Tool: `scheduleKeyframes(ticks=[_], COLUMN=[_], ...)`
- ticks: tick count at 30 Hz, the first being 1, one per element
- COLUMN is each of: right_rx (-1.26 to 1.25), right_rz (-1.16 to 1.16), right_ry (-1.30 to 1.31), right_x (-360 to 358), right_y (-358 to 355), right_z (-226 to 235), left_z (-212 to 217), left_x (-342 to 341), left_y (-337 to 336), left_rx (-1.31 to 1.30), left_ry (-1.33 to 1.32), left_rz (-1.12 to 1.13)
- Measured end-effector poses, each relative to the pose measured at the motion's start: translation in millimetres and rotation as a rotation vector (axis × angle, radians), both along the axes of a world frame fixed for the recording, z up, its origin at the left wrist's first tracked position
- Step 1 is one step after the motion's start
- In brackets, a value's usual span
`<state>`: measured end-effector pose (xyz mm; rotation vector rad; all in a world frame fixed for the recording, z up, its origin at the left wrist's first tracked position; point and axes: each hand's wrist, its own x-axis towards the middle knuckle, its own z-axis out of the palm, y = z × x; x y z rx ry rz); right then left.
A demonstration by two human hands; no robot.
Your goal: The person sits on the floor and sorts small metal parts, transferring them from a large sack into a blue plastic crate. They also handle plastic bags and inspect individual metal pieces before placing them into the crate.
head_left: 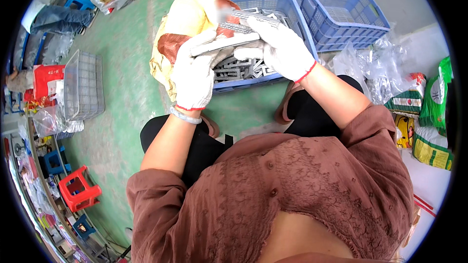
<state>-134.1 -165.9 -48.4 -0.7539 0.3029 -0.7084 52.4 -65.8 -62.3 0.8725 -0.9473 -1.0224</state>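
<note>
My left hand, in a white glove with a red cuff, is closed on one end of a pale grey metal bar. My right hand, gloved alike, grips the right ends of the grey metal bars, including a ridged one above the pale one. How many bars lie between the hands is hard to tell. Below and behind them, many narrow grey metal frames fill a blue plastic crate. A yellow and brown sack lies over the crate's left side, partly behind my left hand.
Another blue crate stands at the far right, near clear plastic bags and a green bag. On the left are a grey crate, a red stool and shelving. Green floor lies between.
</note>
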Motion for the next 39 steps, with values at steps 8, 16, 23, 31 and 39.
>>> scheduleKeyframes(ticks=[8,16,23,31,39], right_rx=[0.021,0.044,0.014,-0.049,-0.438], right_rz=[-0.028,-0.068,-0.062,-0.113,-0.074], right_ry=[0.003,0.019,0.054,-0.014,0.280], right_x=[0.8,-2.2,-3.4,-2.2,-12.8], right_y=[1.8,-0.4,-1.6,-3.4,-19.1], right_z=[0.3,-5.3,-6.1,-5.6,-20.7], left_z=[2.2,3.0,-0.7,10.7,18.2], left_x=[-5.6,-5.6,-1.3,-9.3,-16.3], left_y=[1.1,2.7,-2.1,5.6,6.6], left_rx=[0.119,0.191,0.221,0.156,0.047], left_ry=[0.110,0.137,0.054,-0.038,0.005], left_rz=[0.014,-0.029,-0.064,-0.081,-0.103])
